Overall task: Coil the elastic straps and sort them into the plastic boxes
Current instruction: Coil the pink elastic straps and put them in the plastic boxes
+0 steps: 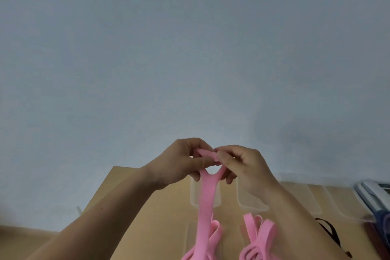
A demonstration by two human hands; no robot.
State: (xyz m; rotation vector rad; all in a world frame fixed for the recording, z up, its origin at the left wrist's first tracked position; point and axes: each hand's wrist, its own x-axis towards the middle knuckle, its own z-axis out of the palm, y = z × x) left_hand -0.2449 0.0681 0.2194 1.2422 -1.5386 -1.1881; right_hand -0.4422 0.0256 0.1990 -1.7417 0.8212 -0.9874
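A pink elastic strap (205, 200) hangs down from both my hands, which are raised above the wooden table (135, 196). My left hand (179, 160) pinches the strap's top end, and my right hand (240, 164) pinches it right beside, with a small loop formed between them. The strap's lower part lies in loose folds (213, 236) on the table. More pink strap loops (259, 236) lie to the right. Clear plastic boxes (251, 200) stand on the table behind the strap, partly hidden by my right forearm.
A plain grey-blue wall fills the upper view. A dark strap (329, 232) lies at the right near my forearm. Blue and white objects (373, 198) sit at the far right edge, with more clear boxes (337, 198) beside them.
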